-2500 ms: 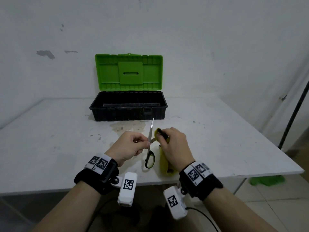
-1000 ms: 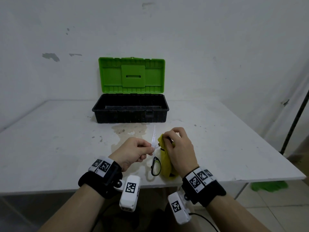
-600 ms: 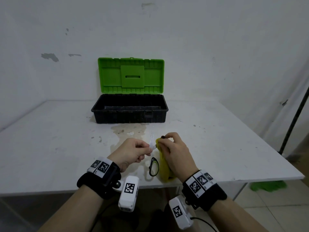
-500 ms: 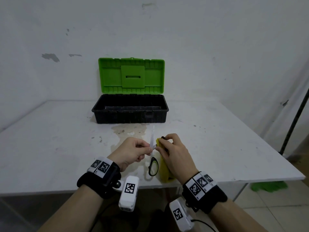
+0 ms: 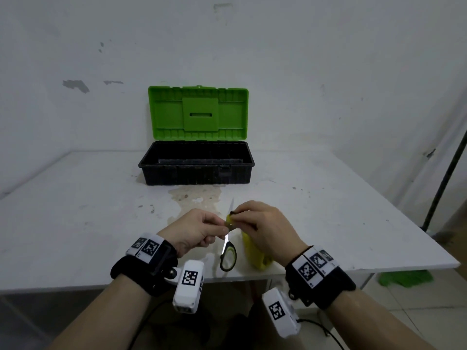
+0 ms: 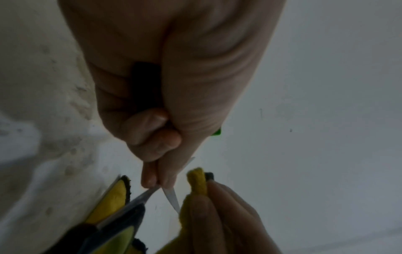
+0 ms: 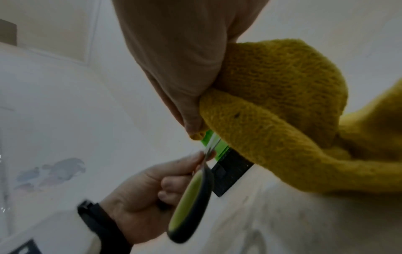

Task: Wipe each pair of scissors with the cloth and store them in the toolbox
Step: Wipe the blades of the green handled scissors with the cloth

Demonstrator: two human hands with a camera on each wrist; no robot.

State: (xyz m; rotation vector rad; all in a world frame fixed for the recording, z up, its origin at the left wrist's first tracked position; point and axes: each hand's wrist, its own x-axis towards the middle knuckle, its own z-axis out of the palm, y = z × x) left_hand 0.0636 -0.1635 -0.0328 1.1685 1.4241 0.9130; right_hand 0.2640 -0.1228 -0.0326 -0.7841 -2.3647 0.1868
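Green-and-black scissors (image 5: 228, 253) are held upright over the table's front edge, handles down, blades spread apart. My left hand (image 5: 199, 232) pinches one of the blades (image 6: 150, 194) between thumb and fingertips. My right hand (image 5: 262, 231) grips the yellow cloth (image 5: 255, 256) and pinches a fold of it (image 7: 261, 110) round the other blade (image 6: 172, 199), low on it. The cloth's tail hangs under that hand. The toolbox (image 5: 197, 164) stands open behind, black base, green lid (image 5: 198, 113) upright.
The white table (image 5: 75, 210) has a brown stain (image 5: 197, 198) in front of the toolbox. Its front edge runs just under my wrists. A dark pole (image 5: 444, 178) leans at the right, and green stuff (image 5: 404, 277) lies on the floor.
My right hand has slid the cloth up and down along the blade over the last seconds. Now it sits low on the blade. The left hand has kept its pinch.
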